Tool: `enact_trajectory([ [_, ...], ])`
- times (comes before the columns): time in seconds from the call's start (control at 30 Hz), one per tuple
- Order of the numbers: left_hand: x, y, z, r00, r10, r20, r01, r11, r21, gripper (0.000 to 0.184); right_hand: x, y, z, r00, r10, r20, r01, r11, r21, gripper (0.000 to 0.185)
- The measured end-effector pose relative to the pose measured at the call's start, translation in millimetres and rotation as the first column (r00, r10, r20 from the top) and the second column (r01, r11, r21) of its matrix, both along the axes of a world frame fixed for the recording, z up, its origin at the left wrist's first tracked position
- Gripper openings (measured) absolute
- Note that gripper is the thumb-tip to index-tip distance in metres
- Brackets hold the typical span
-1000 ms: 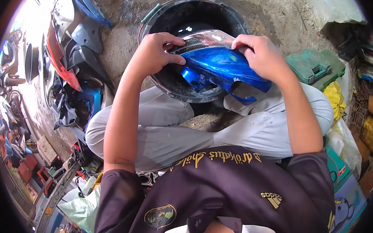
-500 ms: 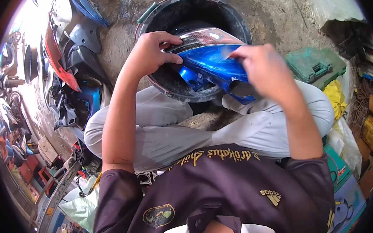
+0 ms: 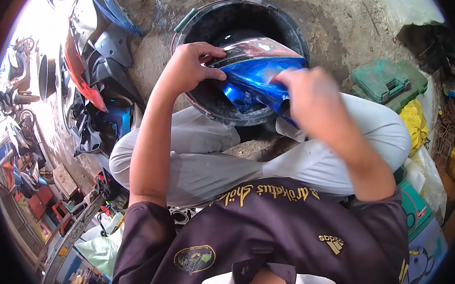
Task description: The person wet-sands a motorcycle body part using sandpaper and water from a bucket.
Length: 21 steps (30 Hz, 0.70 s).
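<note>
A glossy blue motorcycle fairing panel (image 3: pixel 257 71), with a dark patterned and silvery upper band, lies tilted across the mouth of a black bucket (image 3: pixel 293 30). My left hand (image 3: pixel 195 66) grips the panel's left end, thumb on the blue part and fingers over the dark band. Against the blue surface, toward its right side, is my right hand (image 3: pixel 312 94), curled with fingertips pressed together. Motion blurs it, and whatever small thing it may hold is hidden.
Both legs are folded before the bucket. Red (image 3: pixel 82 72) and grey body panels stand along the left. To the right lie a green tool case (image 3: pixel 381 80), a yellow cloth or bag (image 3: pixel 414 124) and a teal box (image 3: pixel 413 209). Wet concrete (image 3: pixel 329 13) surrounds the bucket.
My right hand has slid down and a little left along the blue panel. My left hand keeps its hold. The whole view has shifted slightly.
</note>
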<state>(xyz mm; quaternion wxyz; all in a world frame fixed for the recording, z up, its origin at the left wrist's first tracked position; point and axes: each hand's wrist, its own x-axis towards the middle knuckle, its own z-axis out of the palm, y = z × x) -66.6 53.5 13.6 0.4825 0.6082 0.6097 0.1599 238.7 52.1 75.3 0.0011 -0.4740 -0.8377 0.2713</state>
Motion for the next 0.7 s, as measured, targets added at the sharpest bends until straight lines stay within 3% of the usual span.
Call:
enact_trajectory([
  [0.03, 0.5, 2.5, 2.0, 1.0, -0.005, -0.007, 0.005, 1.0, 0.009, 0.056, 6.0, 14.6, -2.1, 0.991, -0.104, 0.083, 0.114, 0.985, -0.126, 0.016],
  [0.17, 1.1, 2.4, 3.8, 1.0, 0.02, 0.013, -0.02, 1.0, -0.003, 0.057, -10.6, -20.3, 25.0, 0.987, 0.08, 0.136, -0.083, 0.996, 0.016, 0.015],
  [0.2, 0.3, 2.6, 1.2, 1.0, 0.018, 0.018, -0.018, 1.0, 0.002, 0.058, -14.7, -33.1, 22.0, 0.984, 0.178, -0.023, -0.164, 0.946, 0.28, 0.015],
  [0.23, 0.6, 1.7, 1.8, 1.0, 0.017, 0.003, -0.017, 1.0, -0.001, 0.058, -11.4, -26.2, 20.1, 0.997, 0.073, 0.018, -0.074, 0.993, 0.094, 0.014],
  [0.3, 2.9, 2.4, 6.6, 1.0, 0.004, -0.021, -0.004, 1.0, 0.0, 0.058, -4.9, 10.7, 22.5, 0.981, -0.115, 0.159, 0.154, 0.953, -0.26, 0.015],
  [0.33, 2.4, 2.9, 6.1, 1.0, 0.003, -0.011, -0.003, 1.0, 0.001, 0.058, 0.2, 19.0, 5.4, 0.982, -0.165, 0.094, 0.18, 0.968, -0.177, 0.02],
  [0.47, 0.7, 4.0, 4.1, 1.0, 0.007, -0.003, -0.007, 1.0, 0.012, 0.057, -6.4, -29.7, 8.0, 0.987, 0.102, -0.121, -0.075, 0.975, 0.211, 0.025],
  [0.57, 0.9, 4.5, 4.2, 1.0, -0.01, -0.012, 0.01, 1.0, 0.008, 0.058, 6.5, 15.4, -7.3, 0.992, -0.121, -0.023, 0.118, 0.986, -0.117, 0.022],
  [0.6, 1.3, 3.3, 3.2, 1.0, -0.001, 0.003, 0.001, 1.0, 0.012, 0.058, 3.2, 28.1, -16.3, 0.987, -0.141, 0.072, 0.149, 0.98, -0.13, 0.022],
  [0.7, -0.6, 3.9, 4.0, 1.0, 0.011, 0.022, -0.011, 1.0, 0.027, 0.058, -2.5, -11.1, -6.2, 0.997, 0.023, -0.072, -0.017, 0.996, 0.085, 0.022],
])
